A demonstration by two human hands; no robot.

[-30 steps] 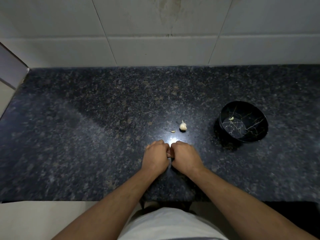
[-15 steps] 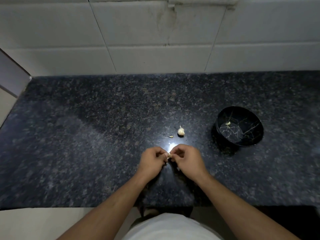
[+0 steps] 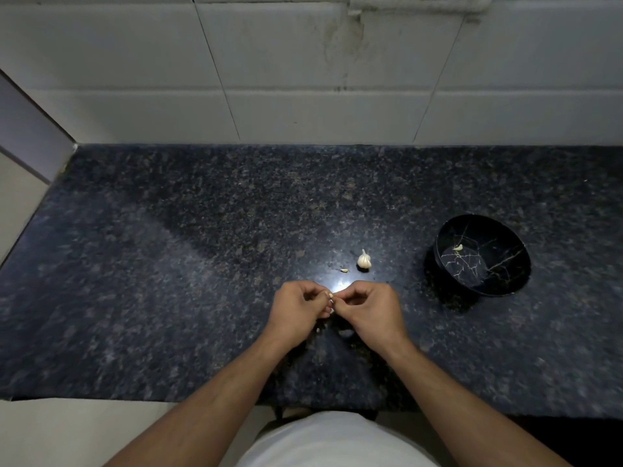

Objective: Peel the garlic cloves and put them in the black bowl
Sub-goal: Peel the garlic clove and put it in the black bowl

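Speckled dark granite forms the bench [image 3: 168, 281], backed by white wall tiles [image 3: 303, 79]; the left hand [image 3: 296, 310] and right hand [image 3: 371, 310] meet fingertip to fingertip above its near part, each grip curled and pinching 1 small garlic clove [image 3: 331, 301] between them; a garlic bulb [image 3: 364, 260] and a loose scrap [image 3: 344, 270] lie just beyond; the black bowl [image 3: 505, 284], well to the right, holds 1 peeled clove [image 3: 457, 247].

Dark speckled granite countertop [image 3: 168, 264], white tiled wall [image 3: 303, 79] behind it
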